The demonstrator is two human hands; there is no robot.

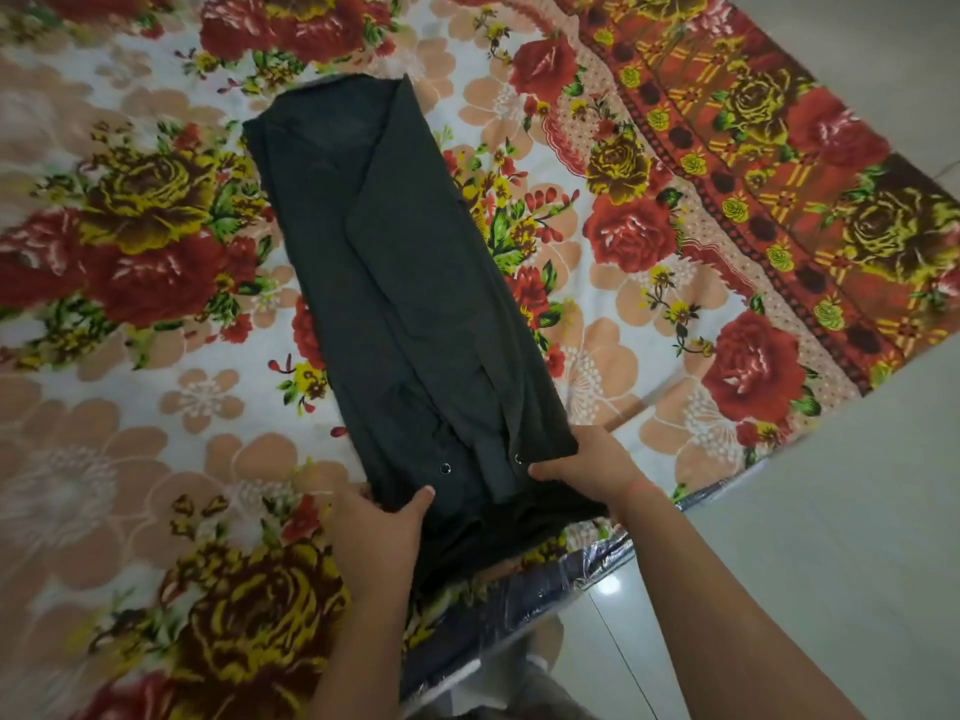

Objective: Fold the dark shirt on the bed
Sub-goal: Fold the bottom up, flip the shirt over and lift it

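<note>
- The dark shirt (410,304) lies on the bed (130,407), folded lengthwise into a long narrow strip that runs from the near edge toward the far side; two metal snaps show at its near end, where the fabric bunches over the bed's edge.
- The left hand (382,517) clamps the near-left corner, thumb on top, fingers tucked beneath.
- The right hand (592,467) pinches the near-right corner, thumb on the cloth and fingers curled under.
- A floral bedsheet (649,241) surrounds the shirt; nothing lies on the strip.
- Shiny plastic wrap (582,569) covers the mattress side, above a pale tiled floor (831,511).
</note>
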